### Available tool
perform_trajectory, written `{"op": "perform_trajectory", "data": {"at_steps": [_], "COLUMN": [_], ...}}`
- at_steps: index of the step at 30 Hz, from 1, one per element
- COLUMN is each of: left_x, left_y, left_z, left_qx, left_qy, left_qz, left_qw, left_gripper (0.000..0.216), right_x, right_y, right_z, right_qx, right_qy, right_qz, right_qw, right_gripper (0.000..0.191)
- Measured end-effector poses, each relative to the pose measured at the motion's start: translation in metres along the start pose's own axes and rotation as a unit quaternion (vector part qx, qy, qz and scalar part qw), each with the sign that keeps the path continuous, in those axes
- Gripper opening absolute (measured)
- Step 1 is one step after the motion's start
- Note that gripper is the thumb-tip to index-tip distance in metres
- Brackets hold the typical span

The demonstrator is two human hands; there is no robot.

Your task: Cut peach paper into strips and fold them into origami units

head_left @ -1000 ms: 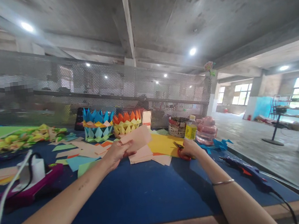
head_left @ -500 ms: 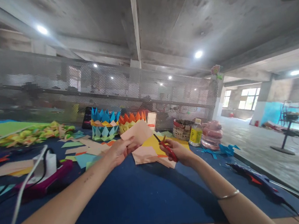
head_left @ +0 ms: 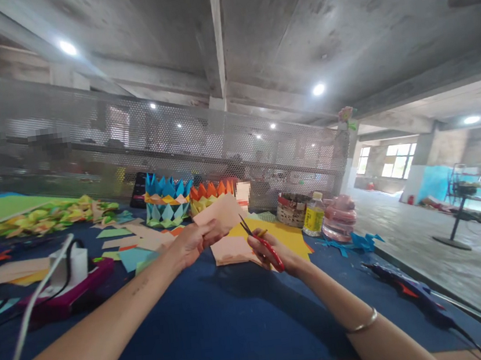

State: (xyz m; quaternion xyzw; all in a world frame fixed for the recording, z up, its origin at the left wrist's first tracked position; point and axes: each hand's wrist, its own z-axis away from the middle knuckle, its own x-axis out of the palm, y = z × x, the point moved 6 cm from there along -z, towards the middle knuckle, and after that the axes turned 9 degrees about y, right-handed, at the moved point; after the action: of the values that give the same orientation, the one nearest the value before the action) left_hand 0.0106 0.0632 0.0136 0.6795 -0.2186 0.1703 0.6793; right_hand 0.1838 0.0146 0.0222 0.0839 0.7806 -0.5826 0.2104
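Note:
My left hand (head_left: 193,243) pinches a peach sheet of paper (head_left: 222,212) and holds it up above the blue table (head_left: 222,316). My right hand (head_left: 270,249) grips red-handled scissors (head_left: 262,241), blades pointing up and left toward the sheet's lower edge. More peach sheets (head_left: 230,250) and a yellow sheet (head_left: 283,238) lie on the table just behind both hands.
Folded paper crowns, blue (head_left: 164,200) and orange-yellow (head_left: 209,194), stand at the back before a mesh screen. Paper scraps lie at left by a purple device (head_left: 67,283) with a white cable. A basket (head_left: 291,209), bottle (head_left: 314,214), pink jar (head_left: 338,220) and glue gun (head_left: 405,286) sit at right.
My right hand picked the scissors up off the yellow sheet and brought them leftward to the peach sheet. My left hand kept the sheet held up.

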Motion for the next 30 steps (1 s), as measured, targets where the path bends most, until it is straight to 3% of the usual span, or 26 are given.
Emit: {"op": "perform_trajectory", "data": {"at_steps": [5, 11, 30], "left_x": [0.003, 0.005, 0.008], "left_y": [-0.004, -0.005, -0.002], "left_z": [0.003, 0.006, 0.012], "left_qx": [-0.004, -0.009, -0.01], "left_qy": [-0.01, -0.024, -0.001], "left_qz": [-0.027, -0.036, -0.039], "left_qw": [1.0, 0.999, 0.999], "left_gripper": [0.014, 0.019, 0.023], "right_x": [0.002, 0.0, -0.002], "right_y": [-0.001, -0.003, 0.0], "right_z": [0.001, 0.0, -0.002], "right_qx": [-0.026, -0.032, -0.042], "right_qy": [-0.012, 0.016, 0.031], "right_qz": [0.027, 0.029, 0.074], "right_qw": [0.999, 0.999, 0.996], "right_gripper": [0.044, 0.044, 0.043]}}
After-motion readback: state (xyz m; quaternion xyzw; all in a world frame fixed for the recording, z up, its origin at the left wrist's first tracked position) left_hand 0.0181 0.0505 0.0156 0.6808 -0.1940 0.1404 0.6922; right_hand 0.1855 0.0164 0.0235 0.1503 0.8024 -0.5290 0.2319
